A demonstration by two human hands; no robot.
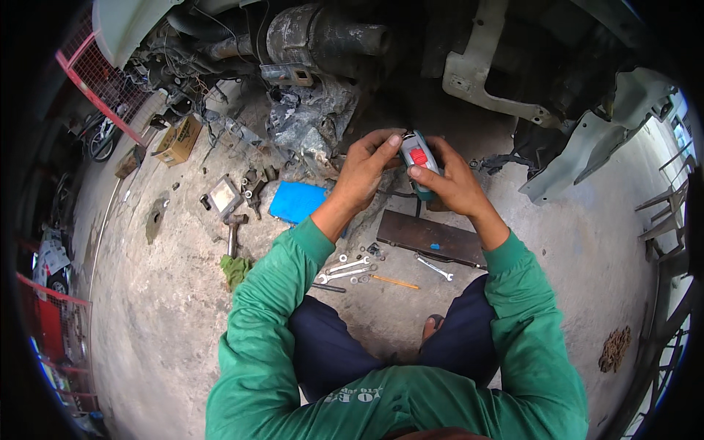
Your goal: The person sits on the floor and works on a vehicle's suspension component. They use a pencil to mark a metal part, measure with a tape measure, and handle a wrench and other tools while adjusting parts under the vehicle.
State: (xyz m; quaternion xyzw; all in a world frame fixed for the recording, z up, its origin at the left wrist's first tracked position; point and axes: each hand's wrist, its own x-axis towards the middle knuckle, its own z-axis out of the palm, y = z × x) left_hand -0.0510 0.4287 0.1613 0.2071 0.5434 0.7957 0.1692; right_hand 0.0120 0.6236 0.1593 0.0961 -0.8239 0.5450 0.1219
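Note:
Both hands are raised in front of me, around a green and grey tool with a red part (416, 156). My left hand (370, 163) has its fingers closed at the tool's top left end, where a small dark piece shows. My right hand (447, 176) grips the tool's body from the right, thumb across its face. Below them lie a long dark brown metal case (418, 233), open-end wrenches (345, 268), a single wrench (434, 267) and a yellow pencil (394, 281), with small washers and nuts nearby.
Vehicle underbody parts (330, 40) and a pale bracket (469, 81) hang overhead. On the concrete sit a blue case (297, 202), hammer (234, 231), green rag (236, 273), square metal part (221, 194) and cardboard box (177, 143). Red mesh fencing (103, 88) stands left, metal frames (664, 213) right.

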